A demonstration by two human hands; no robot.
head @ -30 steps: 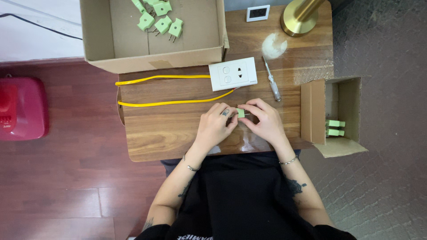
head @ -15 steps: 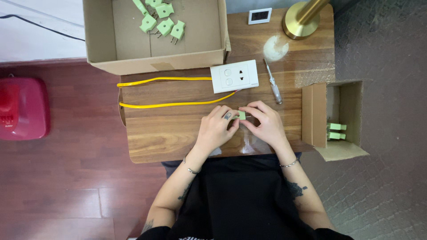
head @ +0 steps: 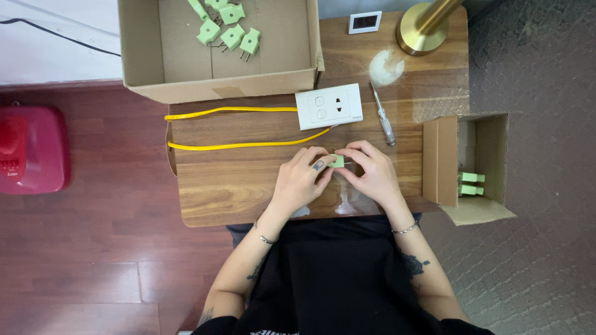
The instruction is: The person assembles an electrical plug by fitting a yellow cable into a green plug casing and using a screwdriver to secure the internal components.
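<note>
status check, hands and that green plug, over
Left hand and right hand both pinch the green plug over the wooden table. White socket plate and screwdriver lie beyond, apart. Nothing blocking.

A small wooden bench (head: 248,186) stands in the middle of the room, brown with dark lines in the wood. At 9 o'clock the floor (head: 93,260) is made of shiny red-brown boards. At 3 o'clock lies a grey carpet (head: 546,260) with a bumpy pattern. At 10 o'clock a red plastic thing (head: 31,149) sits on the floor. At 11 o'clock there is a white strip (head: 56,43) with a thin black cord (head: 62,38) across it. At 1 o'clock a gold lamp base (head: 425,28) makes a bright spot on the bench.
</note>
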